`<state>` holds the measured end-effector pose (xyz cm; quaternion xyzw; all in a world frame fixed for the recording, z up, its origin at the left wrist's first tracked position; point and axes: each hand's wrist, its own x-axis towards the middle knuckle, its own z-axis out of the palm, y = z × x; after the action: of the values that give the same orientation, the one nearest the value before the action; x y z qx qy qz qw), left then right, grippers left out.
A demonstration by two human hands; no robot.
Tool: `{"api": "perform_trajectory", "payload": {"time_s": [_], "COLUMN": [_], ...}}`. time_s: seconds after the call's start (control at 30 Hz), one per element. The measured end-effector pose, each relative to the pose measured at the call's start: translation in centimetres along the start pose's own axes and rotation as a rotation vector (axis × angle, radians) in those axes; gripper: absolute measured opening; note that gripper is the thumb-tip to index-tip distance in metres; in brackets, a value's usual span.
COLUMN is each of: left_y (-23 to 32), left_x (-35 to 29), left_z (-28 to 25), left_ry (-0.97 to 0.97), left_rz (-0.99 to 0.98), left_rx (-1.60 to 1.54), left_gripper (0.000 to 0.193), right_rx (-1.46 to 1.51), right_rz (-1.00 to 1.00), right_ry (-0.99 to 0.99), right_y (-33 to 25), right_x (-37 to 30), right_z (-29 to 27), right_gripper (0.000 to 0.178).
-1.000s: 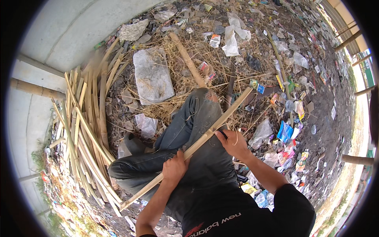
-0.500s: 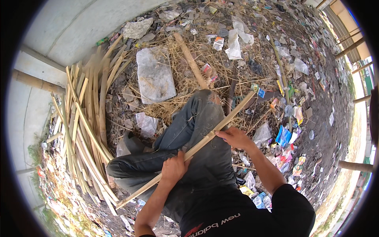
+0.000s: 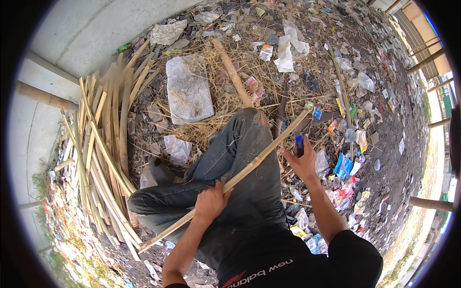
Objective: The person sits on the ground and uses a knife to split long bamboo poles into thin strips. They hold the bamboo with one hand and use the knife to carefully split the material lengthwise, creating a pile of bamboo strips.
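One strip (image 3: pixel 257 162) over two legs (image 3: pixel 247 137); left hand (image 3: pixel 210 202) wrapped round it. Right hand (image 3: pixel 304 164), apart from strip, holds one blue tool (image 3: pixel 300 146). One slab (image 3: pixel 189 91) ahead.

So from where I'm standing, the only print that's really legible is on the black shirt (image 3: pixel 314 261): white lowercase lettering (image 3: pixel 277 267) running across the chest, upside down from the wearer's angle, with a red emblem (image 3: pixel 235 278) right by it, cut off by the lower edge. The orange-and-white packet (image 3: pixel 265 53) and blue wrapper (image 3: pixel 344 165) on the ground look printed too, but way too tiny to read tbh.
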<state>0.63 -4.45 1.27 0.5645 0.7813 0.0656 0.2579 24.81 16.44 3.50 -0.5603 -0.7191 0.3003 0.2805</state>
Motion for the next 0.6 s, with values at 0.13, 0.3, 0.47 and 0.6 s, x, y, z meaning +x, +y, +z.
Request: {"api": "perform_trajectory", "payload": {"time_s": [0.13, 0.3, 0.47, 0.6], "left_y": [-0.1, -0.3, -0.2, -0.3], "left_x": [-0.3, -0.4, -0.5, -0.6], "left_z": [0.5, 0.9, 1.3, 1.6], "left_ry": [0.06, 0.093, 0.104, 0.133], "left_rz": [0.025, 0.023, 0.031, 0.049], "left_rx": [0.027, 0.005, 0.047, 0.053], "left_gripper": [0.04, 0.038, 0.038, 0.038], "right_rx": [0.049, 0.072, -0.114, -0.249], "right_rz": [-0.148, -0.194, -0.17, -0.157], "right_ry": [-0.24, -0.198, -0.264, -0.376], "right_y": [-1.7, -1.8, -2.1, -2.9], "right_x": [-2.7, -4.0, -4.3, -3.7], "right_z": [2.0, 4.6, 4.6, 4.3], "right_gripper": [0.033, 0.028, 0.022, 0.023]}}
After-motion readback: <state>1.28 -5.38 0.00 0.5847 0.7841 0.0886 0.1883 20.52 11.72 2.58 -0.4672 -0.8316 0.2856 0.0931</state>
